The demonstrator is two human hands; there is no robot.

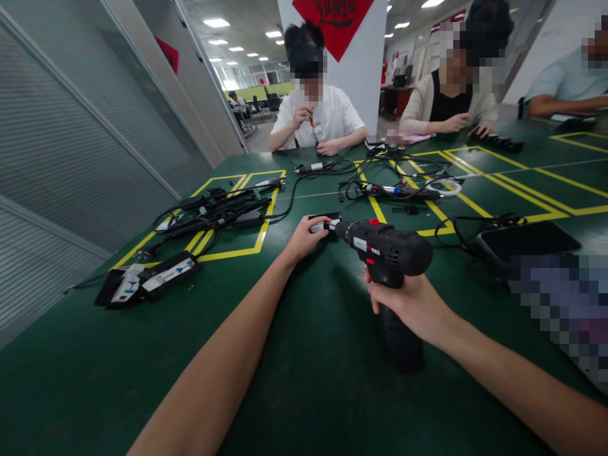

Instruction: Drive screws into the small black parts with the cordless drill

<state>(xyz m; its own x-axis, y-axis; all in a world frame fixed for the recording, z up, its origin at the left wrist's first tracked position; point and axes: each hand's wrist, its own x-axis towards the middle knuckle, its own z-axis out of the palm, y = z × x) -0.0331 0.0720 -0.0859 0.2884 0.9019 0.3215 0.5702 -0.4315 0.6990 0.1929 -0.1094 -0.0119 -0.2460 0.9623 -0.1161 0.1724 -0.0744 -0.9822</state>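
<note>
My right hand (408,304) is wrapped round the grip of a black cordless drill (387,244) with red switches. The drill lies level in the air, its chuck pointing left and away from me. Its tip reaches a small black box-like part with a pale face (325,221) on the table. Whether the tip touches the part or stops just short, I cannot tell. My left hand (306,239) is closed on the near left side of that part, holding it against the table. The fingers partly cover it.
The green table (294,354) has yellow tape outlines. Left lie black adapters and cables (218,209) and an opened black casing (147,278). More cables and a tool (399,190) are further back. A black phone-like slab (527,244) is at right. Several people sit opposite.
</note>
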